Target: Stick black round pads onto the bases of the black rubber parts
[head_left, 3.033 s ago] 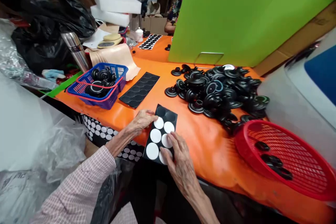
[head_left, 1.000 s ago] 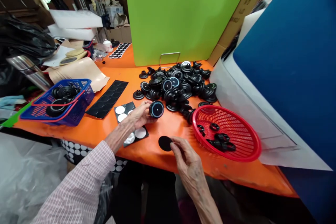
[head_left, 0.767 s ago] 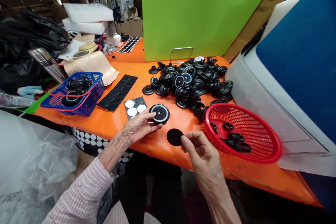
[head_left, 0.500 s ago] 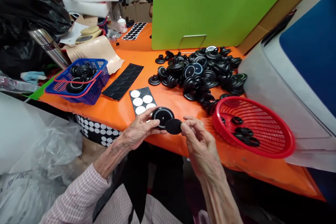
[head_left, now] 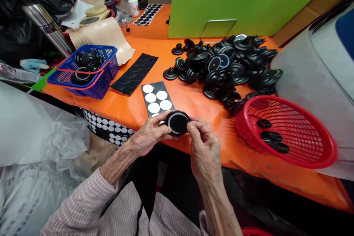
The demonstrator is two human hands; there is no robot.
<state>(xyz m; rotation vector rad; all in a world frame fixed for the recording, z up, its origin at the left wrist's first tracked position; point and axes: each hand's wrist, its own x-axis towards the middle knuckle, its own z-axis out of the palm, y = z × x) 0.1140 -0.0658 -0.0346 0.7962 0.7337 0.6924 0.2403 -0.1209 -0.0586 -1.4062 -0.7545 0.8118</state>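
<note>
My left hand (head_left: 149,134) grips a black round disc part (head_left: 177,112) by its left side, thumb on the rim, its face with a pale grey ring turned up. A thin black round pad (head_left: 178,123) now covers the middle of that face. At its right edge, the thumb and fingers of my right hand (head_left: 204,143) are pinched together; the fingertips partly hide the edge. Just behind the disc lies a dark sheet with white round stickers (head_left: 154,108), its near end covered by my left hand. To its left is a black sheet of cut round pads (head_left: 135,73).
A heap of black disc parts (head_left: 226,66) lies before a green board (head_left: 235,0). At right stands a red basket (head_left: 306,118) with several black rings. A blue basket (head_left: 95,90) with black parts, a steel flask (head_left: 47,27) and brown paper (head_left: 96,38) are at left.
The black pad has moved left from beside the disc onto its face, hiding the centre hole. My right hand has come in closer to my left. The view has shifted slightly.
</note>
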